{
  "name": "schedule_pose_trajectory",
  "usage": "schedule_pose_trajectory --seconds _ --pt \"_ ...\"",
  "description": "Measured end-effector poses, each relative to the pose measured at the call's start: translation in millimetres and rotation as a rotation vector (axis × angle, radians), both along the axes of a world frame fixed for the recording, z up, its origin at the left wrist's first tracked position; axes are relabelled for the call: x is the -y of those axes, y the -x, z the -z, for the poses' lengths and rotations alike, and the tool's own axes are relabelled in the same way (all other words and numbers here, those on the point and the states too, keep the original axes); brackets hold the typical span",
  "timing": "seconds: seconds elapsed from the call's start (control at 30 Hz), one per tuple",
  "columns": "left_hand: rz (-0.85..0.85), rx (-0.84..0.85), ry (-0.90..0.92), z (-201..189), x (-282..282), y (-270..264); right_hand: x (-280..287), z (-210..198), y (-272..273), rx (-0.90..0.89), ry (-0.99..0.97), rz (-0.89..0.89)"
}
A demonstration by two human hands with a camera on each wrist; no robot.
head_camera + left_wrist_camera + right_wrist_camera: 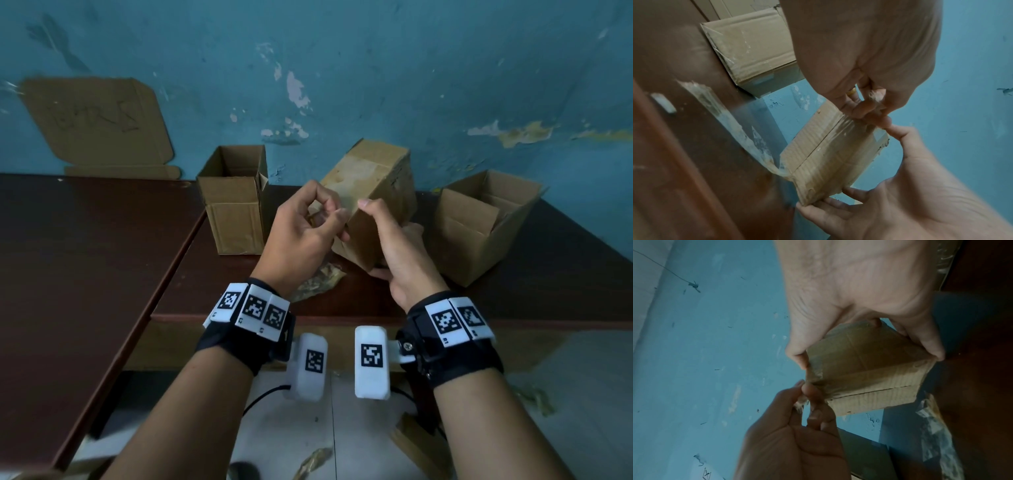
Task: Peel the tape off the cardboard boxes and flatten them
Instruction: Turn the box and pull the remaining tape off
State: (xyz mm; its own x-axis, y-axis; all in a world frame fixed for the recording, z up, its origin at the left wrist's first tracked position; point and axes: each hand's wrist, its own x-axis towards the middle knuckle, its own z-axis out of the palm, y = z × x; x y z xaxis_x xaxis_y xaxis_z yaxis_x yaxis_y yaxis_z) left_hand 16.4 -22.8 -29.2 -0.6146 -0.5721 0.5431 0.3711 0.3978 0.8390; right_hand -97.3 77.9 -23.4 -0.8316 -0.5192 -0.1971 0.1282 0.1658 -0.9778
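Taped cardboard box point(371, 202) held tilted above counter point(102, 240) mid-span, long axis rising away toward wall. Right hand point(399, 253) fingers curled round near end; left hand point(301, 236) fingers pinching tape end point(876, 99) at top near corner, just left of right thumb. Likely pull: leftward, away from box

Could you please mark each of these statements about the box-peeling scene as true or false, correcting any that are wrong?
1. The right hand holds the taped box off the table. True.
2. The left hand lies flat on the table. False: its fingers pinch tape at the box's corner.
3. Two open boxes stand on the table, the tall open box and the wide open box. True.
4. The held box is already flattened. False: it keeps its box shape.
5. The loose tape strip lies on the table. True.
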Motion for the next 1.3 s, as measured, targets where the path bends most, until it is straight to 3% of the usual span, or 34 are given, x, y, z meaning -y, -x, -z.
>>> schedule_pose_trajectory --seconds 0.4,0.67,0.93,1.3 --pt "0.106 0.015 -0.059 -3 -1 -5 -4 -2 5 0.002 -0.048 0.007" --pt "0.017 0.118 -0.335 -2 -1 0 0 5 5 -0.128 0.011 0.06" --pt "-0.027 0.24 -0.31 -5 0 -3 -3 8 4 -0.187 0.083 0.027" --pt "0.074 0.265 -0.188 -3 4 -7 -1 2 7 -0.061 0.079 0.12"
